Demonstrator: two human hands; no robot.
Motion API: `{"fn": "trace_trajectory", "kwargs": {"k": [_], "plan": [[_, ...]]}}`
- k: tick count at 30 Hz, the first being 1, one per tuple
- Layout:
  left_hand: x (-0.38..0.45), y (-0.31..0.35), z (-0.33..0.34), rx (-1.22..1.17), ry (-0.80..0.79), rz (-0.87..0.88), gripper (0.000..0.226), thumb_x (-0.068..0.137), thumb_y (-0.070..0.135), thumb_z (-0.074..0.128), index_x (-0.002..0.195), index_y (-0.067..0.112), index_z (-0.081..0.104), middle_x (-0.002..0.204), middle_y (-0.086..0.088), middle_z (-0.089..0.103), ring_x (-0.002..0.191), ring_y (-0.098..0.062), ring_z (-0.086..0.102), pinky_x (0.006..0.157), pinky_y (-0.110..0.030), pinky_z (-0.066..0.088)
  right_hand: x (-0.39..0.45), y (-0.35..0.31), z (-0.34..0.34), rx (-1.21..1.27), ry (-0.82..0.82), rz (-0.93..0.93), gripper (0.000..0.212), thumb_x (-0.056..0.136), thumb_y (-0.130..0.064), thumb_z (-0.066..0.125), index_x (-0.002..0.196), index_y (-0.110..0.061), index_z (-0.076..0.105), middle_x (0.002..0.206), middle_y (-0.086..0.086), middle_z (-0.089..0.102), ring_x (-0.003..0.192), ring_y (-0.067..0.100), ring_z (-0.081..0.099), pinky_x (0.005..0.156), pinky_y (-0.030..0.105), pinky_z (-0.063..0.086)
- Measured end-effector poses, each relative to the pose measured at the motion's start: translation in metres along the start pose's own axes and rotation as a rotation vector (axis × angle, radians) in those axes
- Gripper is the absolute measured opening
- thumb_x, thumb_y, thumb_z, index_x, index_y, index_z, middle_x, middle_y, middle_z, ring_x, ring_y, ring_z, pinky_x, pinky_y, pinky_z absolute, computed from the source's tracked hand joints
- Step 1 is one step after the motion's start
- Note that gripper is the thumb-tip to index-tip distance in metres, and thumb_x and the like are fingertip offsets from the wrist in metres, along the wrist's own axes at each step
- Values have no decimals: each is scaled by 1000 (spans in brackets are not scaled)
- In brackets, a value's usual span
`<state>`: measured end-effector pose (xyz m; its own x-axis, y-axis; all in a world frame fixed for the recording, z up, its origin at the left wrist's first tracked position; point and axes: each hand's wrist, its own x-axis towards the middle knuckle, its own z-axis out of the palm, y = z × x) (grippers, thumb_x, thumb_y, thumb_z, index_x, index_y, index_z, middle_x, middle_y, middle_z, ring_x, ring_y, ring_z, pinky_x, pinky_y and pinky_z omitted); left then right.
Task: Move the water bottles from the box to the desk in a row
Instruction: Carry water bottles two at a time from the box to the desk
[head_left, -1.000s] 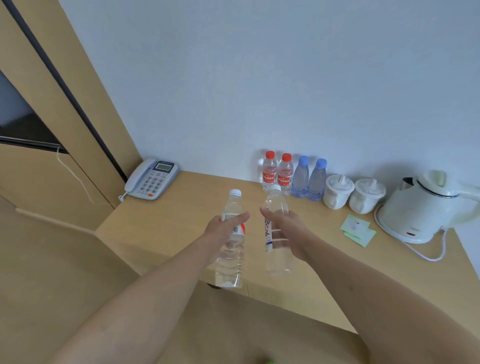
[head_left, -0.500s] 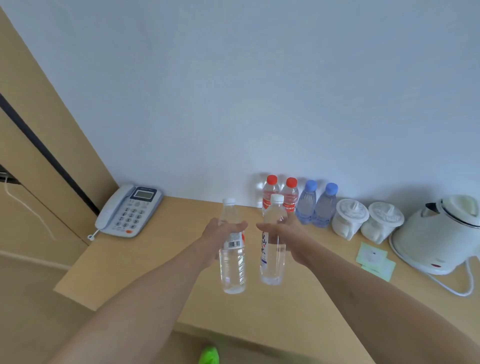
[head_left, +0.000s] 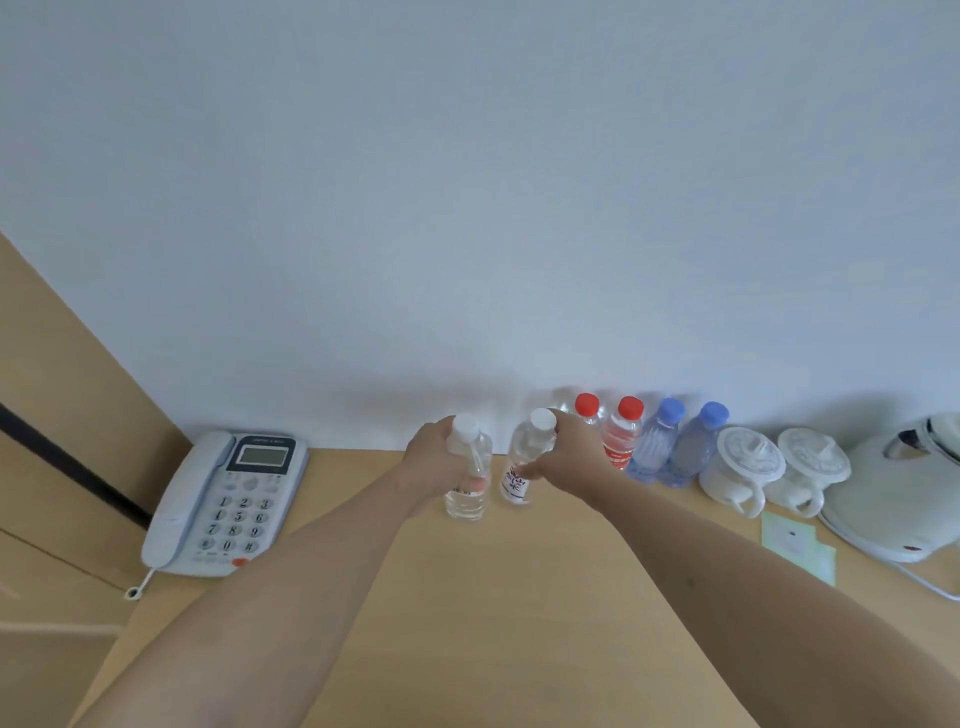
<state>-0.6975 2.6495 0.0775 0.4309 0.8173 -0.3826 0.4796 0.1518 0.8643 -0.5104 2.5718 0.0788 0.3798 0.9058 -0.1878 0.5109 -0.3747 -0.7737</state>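
1. Both hands have carried their bottles forward, from above the desk's front to near the wall.
2. Left hand (head_left: 434, 462) grips the left bottle (head_left: 467, 486).
3. Right hand (head_left: 571, 452) grips the right bottle (head_left: 522, 467), just beside the red-capped bottles (head_left: 618, 441).
4. Whether either bottle's base touches the desk (head_left: 493, 597) is unclear.

left hand (head_left: 435, 464): arm extended, fingers curled closed | right hand (head_left: 574, 451): arm extended, fingers curled closed
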Motion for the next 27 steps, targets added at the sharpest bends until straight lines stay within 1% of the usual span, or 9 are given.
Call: {"fn": "trace_trajectory", "kwargs": {"k": [2,4,8,11,13,15,19,22,27], "plan": [[12,5,-10,52,11,33,63,70,-6,79,117,33,63,113,10,64,105,-17,59,75,-24,50,9,-10,3,-30,35,19,63,67,-7,89,124,-16,63,108,0,69,103,24,64,88,42,55],[21,9,-17,111,-1,60,68,74,-6,75,128,32,57,117,10,61,106,-16,57,70,-21,47,17,-18,6,-46,50,35,65,68,-6,86,128,-17,61,110,1,68,101,26,65,80,38,54],[32,11,-20,119,-31,44,73,73,-3,77,134,27,51,119,4,60,98,-15,60,67,-23,52,29,-34,8,-87,74,9,49,68,-19,90,110,-17,65,97,0,68,90,21,64,75,38,56],[38,13,-16,191,-69,30,78,63,24,95,130,28,55,124,0,52,111,-21,59,90,-39,57,35,-40,5,-127,150,21,39,67,-25,90,99,-18,70,91,-2,70,86,18,64,70,32,52],[42,17,-12,283,-17,18,66,54,33,96,111,30,64,119,-1,54,104,-19,63,82,-34,57,39,-41,-1,-176,169,21,36,65,-25,91,95,-19,72,86,-4,69,85,17,62,63,27,45],[43,23,-8,328,44,58,54,49,25,95,94,27,66,105,3,65,89,-17,66,69,-27,54,43,-39,-8,-213,157,8,36,64,-25,93,94,-21,73,84,-5,67,84,17,61,58,24,40],[46,32,-3,371,109,162,69,51,8,92,113,22,65,105,7,65,94,-19,61,67,-19,47,51,-40,-19,-310,117,-51,46,64,-26,95,105,-19,74,88,-3,65,87,19,56,60,26,41],[47,30,6,382,121,243,55,61,0,84,108,22,67,98,8,65,91,-17,59,56,-7,37,54,-39,-23,-385,88,-94,53,67,-27,94,115,-19,73,101,4,70,98,24,58,74,30,45],[57,33,18,423,240,356,41,72,-5,76,108,14,74,111,-1,57,98,-11,49,75,-8,30,62,-38,-31,-472,97,-132,53,72,-21,90,122,-22,71,111,7,71,111,27,59,77,26,36]]}}
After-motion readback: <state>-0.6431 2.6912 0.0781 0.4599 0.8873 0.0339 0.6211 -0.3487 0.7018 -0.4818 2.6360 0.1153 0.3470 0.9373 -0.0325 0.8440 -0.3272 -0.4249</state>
